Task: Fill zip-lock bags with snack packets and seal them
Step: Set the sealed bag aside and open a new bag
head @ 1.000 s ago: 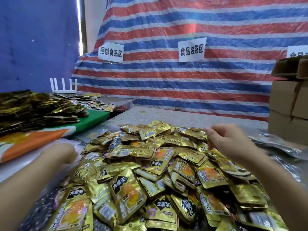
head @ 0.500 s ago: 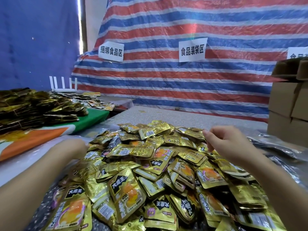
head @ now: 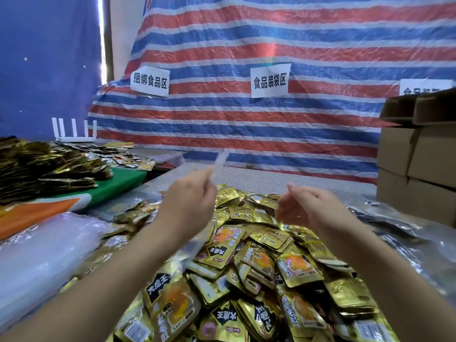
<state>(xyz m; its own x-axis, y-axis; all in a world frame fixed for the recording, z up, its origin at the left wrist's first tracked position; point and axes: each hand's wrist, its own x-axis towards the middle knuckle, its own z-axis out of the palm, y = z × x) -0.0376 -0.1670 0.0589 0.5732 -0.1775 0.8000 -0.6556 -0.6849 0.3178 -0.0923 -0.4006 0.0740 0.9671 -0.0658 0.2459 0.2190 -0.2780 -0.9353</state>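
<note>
Left hand (head: 190, 201) pinches the clear zip-lock bag (head: 220, 160); right hand (head: 308, 208) seems to pinch it too. Part its mouth wide above the packets (head: 259, 262).

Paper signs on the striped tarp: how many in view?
3. Left sign above the green side table; middle sign straight ahead, above the hands; right sign half hidden behind the cardboard boxes. More may lie out of frame.

Left hand (head: 190, 203) pinching clear bag (head: 220, 161) above packets (head: 249, 262)
</note>
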